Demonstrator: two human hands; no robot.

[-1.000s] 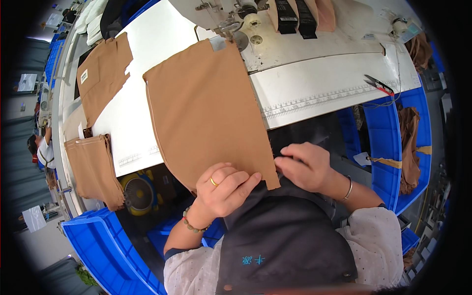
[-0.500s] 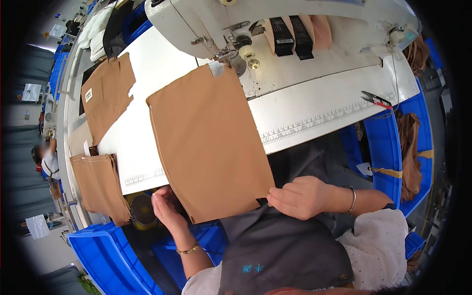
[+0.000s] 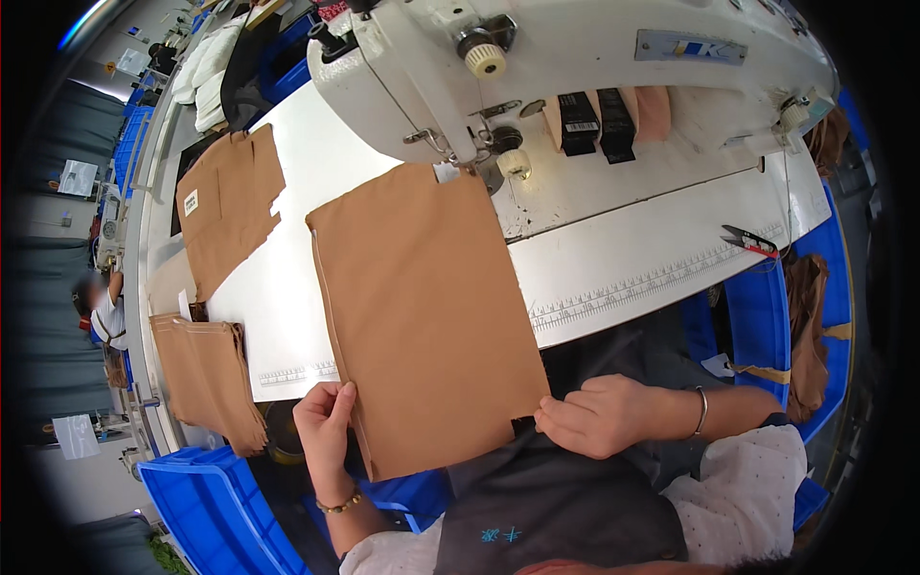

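Observation:
A brown fabric panel (image 3: 426, 316) lies across the front edge of the white sewing table (image 3: 642, 268), its top under the needle area of the sewing machine (image 3: 575, 43). My left hand (image 3: 321, 426) pinches the panel's lower left edge between thumb and fingers. My right hand (image 3: 594, 417) grips its notched lower right corner with curled fingers. A cut brown piece with a pale label (image 3: 230, 192) lies to the left, above a stack of brown pieces (image 3: 201, 374). Red-handled thread snips (image 3: 752, 240) rest on the ruler strip at right.
Pale strips with black labels (image 3: 613, 125) lie behind the machine. Blue bins stand at lower left (image 3: 201, 508) and right (image 3: 757, 335), the right one holding brown fabric (image 3: 805, 355). Another person (image 3: 110, 316) works at a machine at far left.
My left hand has gone from atop the panel to its left edge, and my right hand has moved down to the corner. The panel's lower part has shifted downward; more of the machine shows.

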